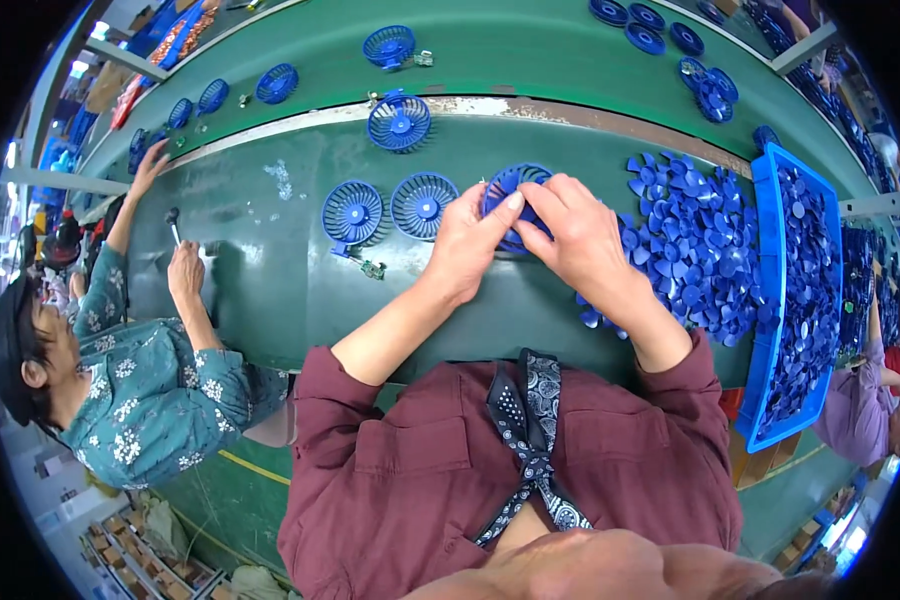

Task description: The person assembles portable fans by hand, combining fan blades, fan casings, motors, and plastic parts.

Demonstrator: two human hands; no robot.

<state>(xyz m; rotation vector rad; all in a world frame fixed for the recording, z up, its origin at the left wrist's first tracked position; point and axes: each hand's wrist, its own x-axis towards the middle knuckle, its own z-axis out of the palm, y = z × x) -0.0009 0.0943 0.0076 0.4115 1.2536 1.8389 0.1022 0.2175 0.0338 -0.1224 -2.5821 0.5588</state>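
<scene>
Both my hands are closed on a round blue fan housing (507, 181) with slotted sides, held just over the green table. My left hand (467, 240) grips its near left rim, with the thumb across the front. From the right, my right hand (582, 232) reaches over it with bent fingers, which hide much of the inside; whether they also pinch a small part cannot be seen. To the left lie two more housings, a nearer one (426, 205) and a farther one (352, 212), the latter beside a small green circuit board (373, 270). Another housing (398, 122) rests at the table's far edge.
Loose blue fan blades (692, 240) are heaped right of my hands, against a bright blue bin (757, 370) full of more. Beyond runs a green conveyor belt (510, 60) carrying blue housings. At left, a co-worker (150, 390) holds a tool (174, 222) and reaches toward the belt.
</scene>
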